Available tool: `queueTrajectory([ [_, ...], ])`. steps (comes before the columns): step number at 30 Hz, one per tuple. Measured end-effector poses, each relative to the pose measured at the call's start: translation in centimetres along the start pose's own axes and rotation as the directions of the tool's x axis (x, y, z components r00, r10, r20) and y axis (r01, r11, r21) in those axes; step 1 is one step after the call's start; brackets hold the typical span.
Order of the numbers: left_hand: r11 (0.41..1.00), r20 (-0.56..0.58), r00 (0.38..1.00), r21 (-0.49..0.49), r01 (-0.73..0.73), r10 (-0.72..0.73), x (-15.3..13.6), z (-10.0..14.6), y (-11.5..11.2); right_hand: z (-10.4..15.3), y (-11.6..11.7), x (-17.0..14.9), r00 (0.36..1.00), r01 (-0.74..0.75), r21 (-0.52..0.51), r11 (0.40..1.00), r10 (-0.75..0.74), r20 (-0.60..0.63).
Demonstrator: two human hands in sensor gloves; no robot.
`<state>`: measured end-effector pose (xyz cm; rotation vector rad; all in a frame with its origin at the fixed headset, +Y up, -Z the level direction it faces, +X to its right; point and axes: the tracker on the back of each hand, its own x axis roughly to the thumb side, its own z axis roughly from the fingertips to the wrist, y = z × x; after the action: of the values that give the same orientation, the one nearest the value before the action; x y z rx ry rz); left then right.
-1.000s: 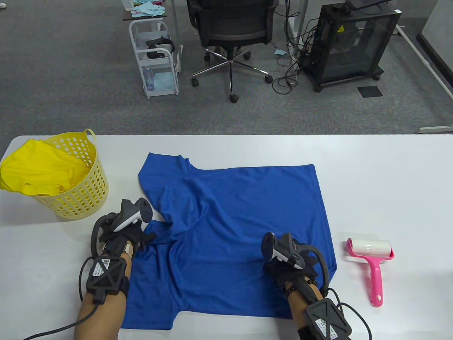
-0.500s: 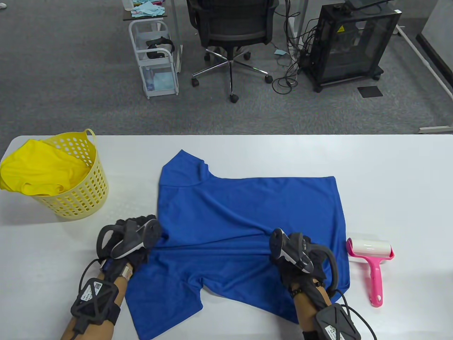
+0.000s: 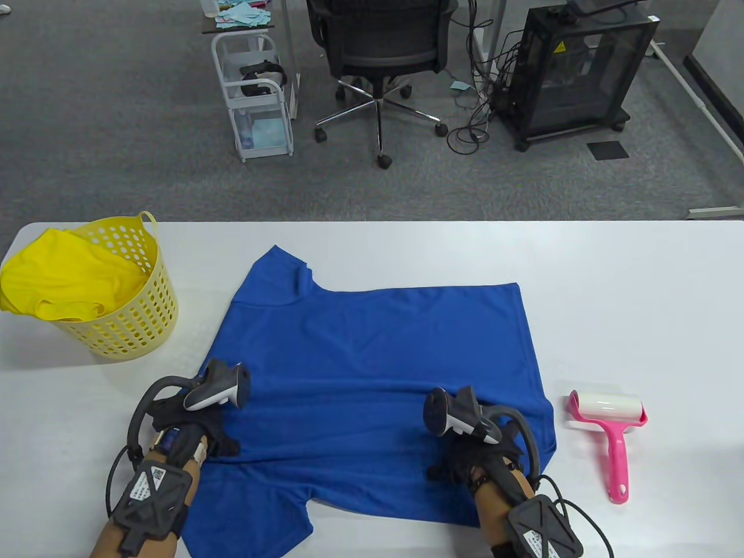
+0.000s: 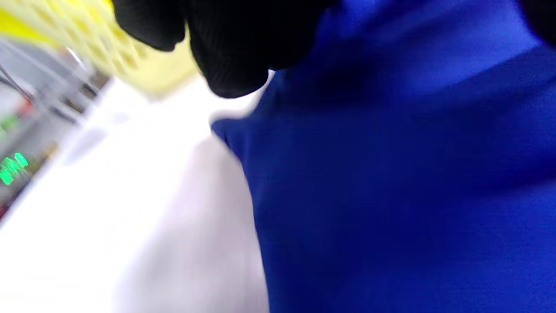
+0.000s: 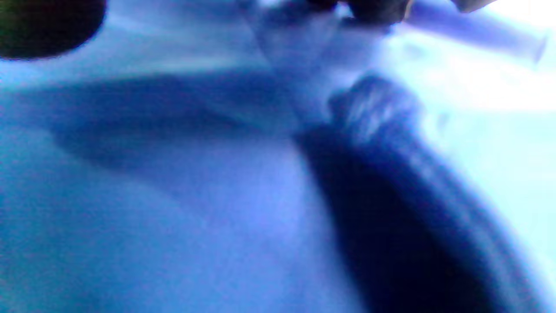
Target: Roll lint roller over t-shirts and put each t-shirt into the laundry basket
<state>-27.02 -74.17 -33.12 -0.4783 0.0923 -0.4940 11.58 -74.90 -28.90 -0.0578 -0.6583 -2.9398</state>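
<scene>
A blue t-shirt [image 3: 372,360] lies spread almost flat on the white table [image 3: 639,302], collar end to the left. My left hand [image 3: 200,415] holds its left edge near a sleeve; in the blurred left wrist view the gloved fingers [image 4: 226,52] sit on the blue fabric [image 4: 391,174]. My right hand [image 3: 465,459] grips the shirt near its lower right, and the fabric [image 5: 152,217] tents up toward the fingers [image 5: 373,8]. The pink lint roller [image 3: 613,442] lies on the table, right of the shirt and untouched.
A yellow perforated laundry basket [image 3: 145,314] stands at the table's left end with a yellow t-shirt [image 3: 64,279] draped in it. Beyond the far edge are an office chair [image 3: 378,52], a white cart [image 3: 256,99] and a black cabinet [image 3: 575,70].
Both hands tugged the shirt to the right, then brought it back left. It now lies flatter, with fewer wrinkles. The roller and the basket stayed put.
</scene>
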Motion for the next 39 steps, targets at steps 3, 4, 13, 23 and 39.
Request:
queueTrajectory([
  [3,0.928,0.221,0.97,0.331,-0.169,0.097,1.9,2.5,1.2,0.9,-0.8,0.0,0.999,0.037,-0.021,0.999,-0.038,-0.014],
  [4,0.938,0.339,0.928,0.244,-0.245,0.154,3.0,2.9,1.1,0.9,-0.5,0.3,1.0,0.03,0.005,1.0,-0.03,-0.009],
  [13,0.987,0.419,0.894,-0.092,-0.134,0.161,5.7,-1.3,-1.6,-4.0,1.7,1.5,0.999,0.022,0.144,0.989,-0.016,-0.041],
  [23,0.946,0.287,0.901,-0.098,-0.31,0.325,4.7,-8.7,0.6,-10.9,-0.1,0.3,0.987,0.124,0.098,0.987,-0.112,-0.117],
  [39,0.988,0.494,0.865,0.152,0.018,-0.091,5.8,1.7,0.2,-2.4,1.4,1.7,0.98,-0.199,0.1,0.975,0.195,0.046],
])
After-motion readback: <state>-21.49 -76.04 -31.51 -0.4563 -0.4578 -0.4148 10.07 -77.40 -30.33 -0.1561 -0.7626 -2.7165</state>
